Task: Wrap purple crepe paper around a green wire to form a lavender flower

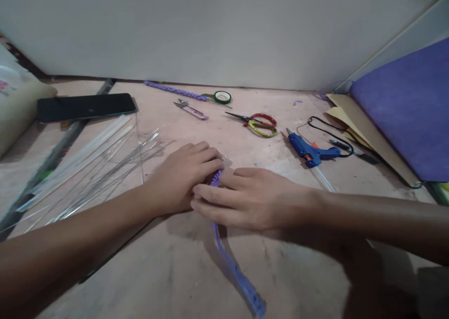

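A narrow purple strip point(234, 267), which looks like fringed paper or fabric, runs from between my hands toward the near edge of the view. My left hand point(185, 171) grips its upper end, where the purple is bunched or wound. My right hand point(249, 197) closes on the same strip just below, its fingers touching the left ones. Under my left forearm a thin dark green stem or wire point(115, 253) sticks out; whether it joins the strip is hidden by my hands.
Beyond my hands lie red-and-yellow-handled scissors point(261, 124), thread snips point(191, 110), green tape point(222, 97) and a purple-wrapped stem point(175, 90). A blue glue gun point(310, 149) rests right, near purple sheet material point(403, 108). Left are clear glue sticks and wires point(101, 183) and a phone point(87, 107).
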Available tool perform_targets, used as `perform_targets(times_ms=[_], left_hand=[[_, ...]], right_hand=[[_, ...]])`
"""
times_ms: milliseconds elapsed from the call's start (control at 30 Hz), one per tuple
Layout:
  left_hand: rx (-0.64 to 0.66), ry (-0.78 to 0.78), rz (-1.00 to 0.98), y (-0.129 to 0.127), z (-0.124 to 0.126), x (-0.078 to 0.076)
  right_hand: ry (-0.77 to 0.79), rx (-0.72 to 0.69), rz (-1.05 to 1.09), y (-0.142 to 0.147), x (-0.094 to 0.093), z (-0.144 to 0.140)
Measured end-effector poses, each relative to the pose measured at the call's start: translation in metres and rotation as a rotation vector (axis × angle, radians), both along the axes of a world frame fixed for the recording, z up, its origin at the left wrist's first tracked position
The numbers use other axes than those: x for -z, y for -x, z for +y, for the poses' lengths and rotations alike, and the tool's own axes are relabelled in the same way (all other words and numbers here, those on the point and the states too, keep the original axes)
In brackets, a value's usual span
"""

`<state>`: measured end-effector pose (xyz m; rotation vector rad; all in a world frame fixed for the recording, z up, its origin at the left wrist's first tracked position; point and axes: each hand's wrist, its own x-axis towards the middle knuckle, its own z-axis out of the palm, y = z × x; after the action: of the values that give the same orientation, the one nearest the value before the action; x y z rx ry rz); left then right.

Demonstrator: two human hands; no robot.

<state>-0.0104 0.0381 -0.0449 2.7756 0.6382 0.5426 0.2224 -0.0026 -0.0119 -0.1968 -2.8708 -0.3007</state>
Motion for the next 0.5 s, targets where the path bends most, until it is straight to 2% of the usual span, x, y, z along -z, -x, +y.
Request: perform_targets(times_ms=[100, 233, 300, 400, 467, 500], left_hand=[[0.000, -0.026, -0.037, -0.001, 0.001, 0.001], [-0.010, -0.045, -0.079, -0.002, 0.001, 0.003], [-0.015, -0.050, -0.100, -0.003, 0.000, 0.004], [-0.010, -0.053, -0.126, -0.003, 0.000, 0.005], [0.004, -0.051, -0.135, -0.003, 0.000, 0.006], [0.007, -0.051, -0.138, -0.002, 0.000, 0.005]], right_hand=[[-0.106, -0.066, 0.024, 0.004, 0.002, 0.016], [-0.060, -0.070, 0.075, -0.009, 0.007, 0.026], [0.031, 0.003, 0.207, -0.018, 0.012, 0.023], [0.232, 0.234, 0.429, -0.028, 0.018, 0.008], [0.470, 0.391, 0.439, -0.031, 0.016, -0.010], [0.572, 0.378, 0.389, -0.032, 0.013, -0.020]])
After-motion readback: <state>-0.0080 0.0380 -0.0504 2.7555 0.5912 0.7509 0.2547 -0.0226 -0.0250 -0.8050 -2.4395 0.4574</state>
